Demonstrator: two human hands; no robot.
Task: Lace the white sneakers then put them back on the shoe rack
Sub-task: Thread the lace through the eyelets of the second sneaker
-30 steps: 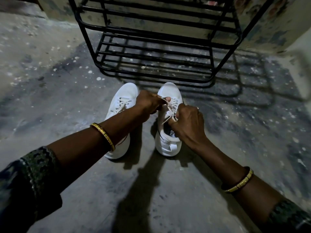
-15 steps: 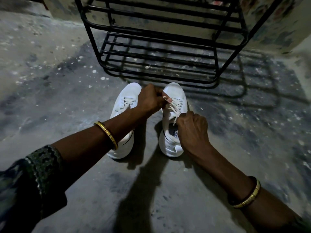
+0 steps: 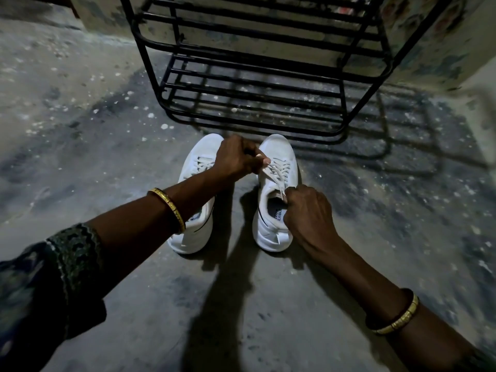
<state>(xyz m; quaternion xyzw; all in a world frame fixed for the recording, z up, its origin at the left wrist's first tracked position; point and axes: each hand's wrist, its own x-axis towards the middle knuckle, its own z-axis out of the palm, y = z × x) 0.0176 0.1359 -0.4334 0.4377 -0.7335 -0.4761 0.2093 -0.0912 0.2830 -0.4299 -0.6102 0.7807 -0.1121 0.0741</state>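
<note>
Two white sneakers stand side by side on the floor, toes towards the rack. The left sneaker [image 3: 196, 232] is laced and partly hidden under my left forearm. Over the right sneaker [image 3: 273, 226], my left hand [image 3: 239, 157] pinches one end of its white lace [image 3: 276, 174] near the upper eyelets. My right hand [image 3: 308, 210] grips the other lace end at the shoe's opening. The lace is stretched between both hands. The black metal shoe rack [image 3: 257, 76] stands just beyond the toes, its shelves bare.
The grey concrete floor [image 3: 94, 130] is speckled with white paint spots. A stained wall [image 3: 429, 36] rises behind the rack and to its right. Gold bangles sit on both wrists. My arms' shadow falls on the floor between me and the shoes.
My hands have drawn apart along the right sneaker: the left hand moved towards the toe, the right hand pulled back towards the heel, drawing the lace taut.
</note>
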